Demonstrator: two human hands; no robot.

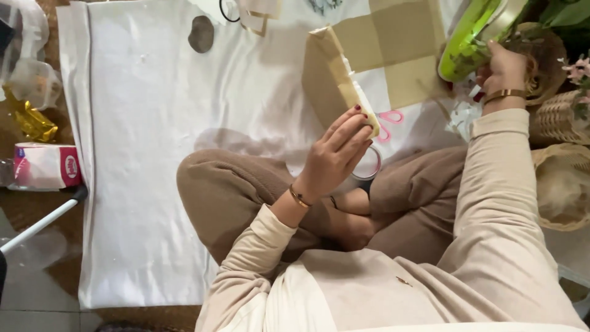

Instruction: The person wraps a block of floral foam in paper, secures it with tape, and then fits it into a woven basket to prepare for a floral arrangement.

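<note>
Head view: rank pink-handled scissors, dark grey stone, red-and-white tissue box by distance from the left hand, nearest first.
From the left hand, which holds a folded cardboard piece:
1. Pink-handled scissors: just right of the fingers, on the white cloth.
2. Dark grey stone: up and left, on the cloth.
3. Red-and-white tissue box: far left, off the cloth.

The left hand (337, 155) is pinching a matt brown cardboard box (375, 58), its fingertips pressing on a rough, torn edge where a paler paper layer is showing. Just below those fingers a roll of clear, glossy tape (369, 165) is glinting, and beside them pink plastic scissors (388, 123) are lying on a soft, matt white cloth (153, 154). The right hand (505, 69) is gripping something glossy and green (468, 40), slick like plastic wrap, its fingers sitting near a rough woven wicker basket (556, 117). Both wrists are wearing shiny metal bangles, and the sleeves are looking like soft beige knit
</note>
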